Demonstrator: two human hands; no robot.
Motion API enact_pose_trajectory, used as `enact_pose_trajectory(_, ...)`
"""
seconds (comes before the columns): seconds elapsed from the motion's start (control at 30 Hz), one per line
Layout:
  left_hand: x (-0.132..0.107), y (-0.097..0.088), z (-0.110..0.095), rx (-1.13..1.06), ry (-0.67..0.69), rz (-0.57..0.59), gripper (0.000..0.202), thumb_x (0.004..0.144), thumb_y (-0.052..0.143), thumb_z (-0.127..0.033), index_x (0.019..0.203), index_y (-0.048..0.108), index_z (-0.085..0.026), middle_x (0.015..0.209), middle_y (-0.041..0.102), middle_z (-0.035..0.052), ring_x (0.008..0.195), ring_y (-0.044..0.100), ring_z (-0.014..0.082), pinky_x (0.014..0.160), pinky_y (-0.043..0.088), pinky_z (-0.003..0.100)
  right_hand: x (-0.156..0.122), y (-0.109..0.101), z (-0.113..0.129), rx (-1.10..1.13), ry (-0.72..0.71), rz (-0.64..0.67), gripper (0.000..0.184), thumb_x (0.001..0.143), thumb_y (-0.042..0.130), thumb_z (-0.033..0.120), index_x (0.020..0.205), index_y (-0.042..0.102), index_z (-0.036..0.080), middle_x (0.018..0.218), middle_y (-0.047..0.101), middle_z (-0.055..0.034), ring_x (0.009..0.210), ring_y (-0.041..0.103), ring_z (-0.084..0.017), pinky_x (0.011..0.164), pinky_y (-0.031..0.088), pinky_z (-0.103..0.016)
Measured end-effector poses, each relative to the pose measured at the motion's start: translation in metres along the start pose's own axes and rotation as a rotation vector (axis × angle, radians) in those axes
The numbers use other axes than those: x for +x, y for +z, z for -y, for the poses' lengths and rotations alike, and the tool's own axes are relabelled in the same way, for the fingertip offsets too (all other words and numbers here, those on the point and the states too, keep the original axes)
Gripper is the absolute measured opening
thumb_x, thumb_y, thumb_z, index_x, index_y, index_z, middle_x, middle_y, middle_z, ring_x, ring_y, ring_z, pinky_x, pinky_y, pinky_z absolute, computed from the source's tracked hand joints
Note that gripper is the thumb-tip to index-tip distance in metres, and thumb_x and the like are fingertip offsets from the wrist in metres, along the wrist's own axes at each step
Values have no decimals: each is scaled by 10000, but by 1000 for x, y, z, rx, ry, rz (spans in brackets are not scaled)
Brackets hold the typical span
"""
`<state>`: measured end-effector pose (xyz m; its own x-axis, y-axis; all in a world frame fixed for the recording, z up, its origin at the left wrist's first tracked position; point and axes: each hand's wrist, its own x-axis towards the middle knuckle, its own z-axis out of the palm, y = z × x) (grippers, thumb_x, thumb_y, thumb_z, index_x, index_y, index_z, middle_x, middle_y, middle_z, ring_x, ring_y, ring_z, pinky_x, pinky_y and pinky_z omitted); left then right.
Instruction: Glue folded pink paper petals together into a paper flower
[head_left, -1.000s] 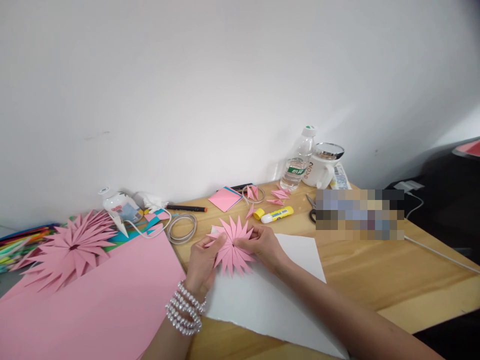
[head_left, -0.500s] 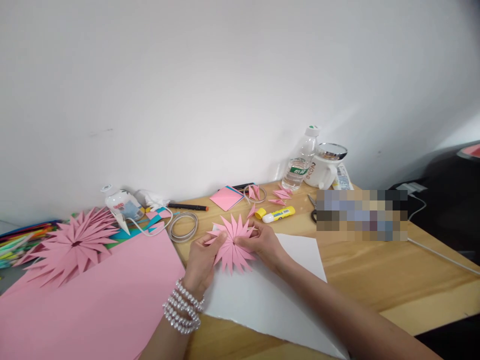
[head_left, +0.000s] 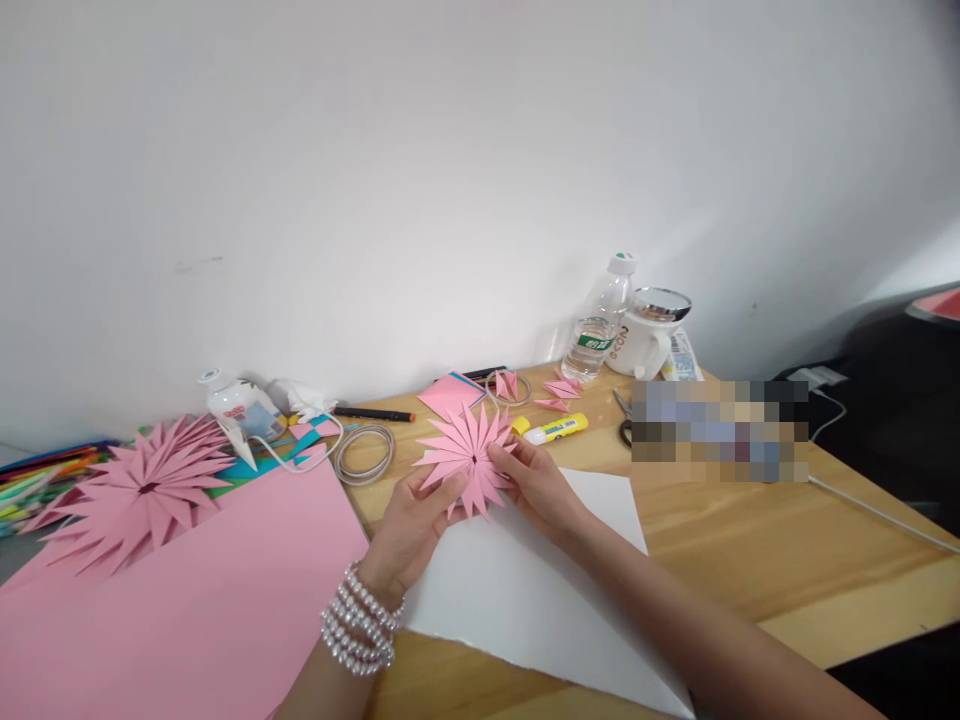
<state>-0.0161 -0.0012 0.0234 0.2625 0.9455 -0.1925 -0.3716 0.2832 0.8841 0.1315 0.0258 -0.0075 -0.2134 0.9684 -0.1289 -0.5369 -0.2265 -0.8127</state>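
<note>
Between my two hands is a pink folded-paper flower (head_left: 471, 450) with many pointed petals and a small hole at its centre. My left hand (head_left: 424, 515) pinches its lower left petals, thumb on top. On the right side, my right hand (head_left: 536, 480) grips the petals with the thumb near the centre; its other fingers are partly hidden behind the flower. Under the hands lies a white sheet (head_left: 525, 600). Just beyond the right hand is a glue stick (head_left: 559, 429) with its yellow cap (head_left: 519, 426) off, near several small pink folded pieces (head_left: 562, 388).
Larger pink paper flowers (head_left: 146, 487) rest at the left by a big pink sheet (head_left: 225, 600). A white bottle (head_left: 244, 405), a coiled cable (head_left: 365, 455) and a black marker (head_left: 375, 414) lie along the wall. A water bottle (head_left: 596, 325), a mug (head_left: 637, 345) and scissors (head_left: 624, 415) are at the right.
The flower has risen slightly, away from me, and turned a little in my hands. My left thumb has shifted lower on the petals and my right thumb higher.
</note>
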Motion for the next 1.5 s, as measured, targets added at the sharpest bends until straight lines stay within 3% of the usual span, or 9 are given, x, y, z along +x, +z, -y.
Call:
enact_pose_trajectory(0.23, 2, 3, 4, 181, 94, -141, 192, 650, 712, -304, 741, 712, -135, 638, 672, 32, 645, 606, 173, 634, 478, 283, -4, -3, -1, -111, -84, 46, 281, 633, 740, 345, 817, 601, 184, 736, 605, -6, 665, 561, -138, 686, 458, -289)
enact_pose_trajectory(0.43, -2, 3, 2, 526, 251, -262, 132, 645, 705, -275, 620, 700, -146, 597, 666, 18, 606, 600, 167, 579, 478, 253, -6, -6, 2, -217, -140, 59, 328, 579, 775, 326, 803, 587, 178, 784, 615, -11, 707, 565, -145, 655, 463, -279)
enact_pose_trajectory(0.53, -5, 4, 1, 701, 376, -305, 114, 642, 702, -252, 681, 722, -146, 660, 699, 40, 633, 622, 188, 570, 497, 255, -6, -5, 4, -262, -203, 68, 347, 561, 787, 320, 809, 585, 186, 847, 626, -24, 808, 576, -173, 747, 466, -315)
enact_pose_trajectory(0.63, -6, 5, 3, 800, 477, -270, 190, 687, 664, -228, 853, 725, -156, 793, 724, 56, 698, 648, 194, 624, 523, 260, -5, -4, 4, -258, -223, 69, 368, 556, 791, 317, 830, 575, 198, 863, 627, -21, 827, 583, -173, 786, 461, -329)
enact_pose_trajectory(0.73, -7, 6, 4, 870, 552, -262, 200, 714, 641, -223, 885, 717, -153, 838, 727, 65, 698, 659, 187, 649, 536, 260, -5, -4, 3, -244, -212, 80, 343, 579, 778, 316, 822, 568, 198, 866, 626, -24, 846, 586, -175, 808, 457, -338)
enact_pose_trajectory(1.07, -10, 7, 4, 924, 619, -229, 173, 736, 617, -237, 837, 712, -133, 673, 698, 43, 603, 630, 163, 617, 532, 258, -5, -3, 2, -206, -193, 91, 311, 588, 777, 278, 787, 550, 201, 784, 609, 2, 789, 582, -154, 768, 466, -311)
enact_pose_trajectory(1.17, -9, 8, 2, 841, 559, -274, 129, 688, 658, -243, 743, 714, -141, 618, 681, 29, 561, 602, 155, 565, 507, 245, -6, -3, 3, -219, -184, 85, 335, 577, 780, 300, 804, 556, 198, 805, 619, -6, 803, 587, -163, 768, 468, -316)
enact_pose_trajectory(1.33, -2, 3, 0, 385, 161, -290, 214, 615, 724, -309, 511, 638, -143, 515, 625, 3, 522, 562, 139, 517, 455, 231, -4, -7, 5, -246, -116, 45, 406, 611, 750, 356, 932, 555, 202, 773, 608, 7, 711, 584, -139, 678, 484, -287)
enact_pose_trajectory(1.5, 3, -2, -2, 83, 70, -260, 194, 640, 719, -315, 685, 696, -128, 671, 678, 43, 666, 608, 152, 651, 474, 250, -2, -10, 5, -161, 61, 65, 387, 674, 693, 398, 957, 518, 199, 791, 584, 2, 717, 595, -132, 665, 518, -300)
